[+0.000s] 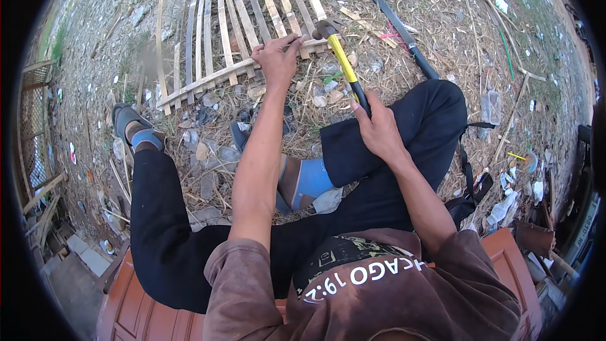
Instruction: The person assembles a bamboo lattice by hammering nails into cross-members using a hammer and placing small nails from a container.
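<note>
My right hand point(380, 127) is wrapped round the black lower grip of a hammer point(344, 60) with a yellow shaft. The hammer's metal head is over the right end of a wooden crosspiece point(211, 81), close to my left fingers. On that crosspiece my left hand point(276, 62) is closed, thumb and fingers pinched together; whatever is between them is too small to make out. Several thin wooden slats point(243, 12) fan out from the crosspiece toward the far side, forming a panel that lies on the ground.
A long dark-bladed knife point(404, 38) with a black handle lies right of the hammer. Dry straw, stones and litter cover the ground. A clear plastic container point(490, 108) lies at the right. Beneath me is a reddish-brown panelled surface point(136, 300). A lattice point(33, 132) stands far left.
</note>
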### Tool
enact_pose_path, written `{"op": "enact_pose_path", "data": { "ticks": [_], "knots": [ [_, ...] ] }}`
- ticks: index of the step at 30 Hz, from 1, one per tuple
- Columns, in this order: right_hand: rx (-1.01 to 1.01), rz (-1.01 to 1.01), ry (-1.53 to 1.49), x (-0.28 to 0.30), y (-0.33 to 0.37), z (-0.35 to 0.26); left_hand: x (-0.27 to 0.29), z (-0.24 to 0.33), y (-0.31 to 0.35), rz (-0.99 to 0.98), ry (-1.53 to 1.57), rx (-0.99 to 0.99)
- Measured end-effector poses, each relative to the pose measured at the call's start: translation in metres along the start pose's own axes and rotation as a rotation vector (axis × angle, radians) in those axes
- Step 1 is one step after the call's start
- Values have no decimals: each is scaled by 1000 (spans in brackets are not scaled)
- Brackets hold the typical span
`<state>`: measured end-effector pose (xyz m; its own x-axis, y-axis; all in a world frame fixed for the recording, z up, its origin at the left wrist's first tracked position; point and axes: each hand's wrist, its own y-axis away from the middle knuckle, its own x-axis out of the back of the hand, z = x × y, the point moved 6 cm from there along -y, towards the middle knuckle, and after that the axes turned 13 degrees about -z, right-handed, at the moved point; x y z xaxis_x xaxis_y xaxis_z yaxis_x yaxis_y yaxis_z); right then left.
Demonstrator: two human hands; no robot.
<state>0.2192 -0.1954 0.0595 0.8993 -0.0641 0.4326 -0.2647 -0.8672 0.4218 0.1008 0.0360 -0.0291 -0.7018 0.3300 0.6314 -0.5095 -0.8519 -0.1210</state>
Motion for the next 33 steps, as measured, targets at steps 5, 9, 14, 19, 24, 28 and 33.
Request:
{"op": "enact_pose_path", "data": {
  "ticks": [5,9,14,19,24,28,33],
  "knots": [
    [26,35,-26,1,1,5,-1,1,0,-38,4,39],
    [21,32,-11,0,-1,6,0,3,1,-34,-13,25],
    [51,19,17,1,-7,-5,1,4,1,-36,-8,9],
    [102,26,78,-1,-15,-14,1,7,0,-35,-35,32],
    [126,-7,96,1,-24,-19,-1,4,-2,-44,-22,65],
    [143,5,72,4,-25,-26,-1,4,-1,-39,4,64],
    [160,-11,162,4,-24,-29,-3,3,0,-45,-19,68]
  ]
}}
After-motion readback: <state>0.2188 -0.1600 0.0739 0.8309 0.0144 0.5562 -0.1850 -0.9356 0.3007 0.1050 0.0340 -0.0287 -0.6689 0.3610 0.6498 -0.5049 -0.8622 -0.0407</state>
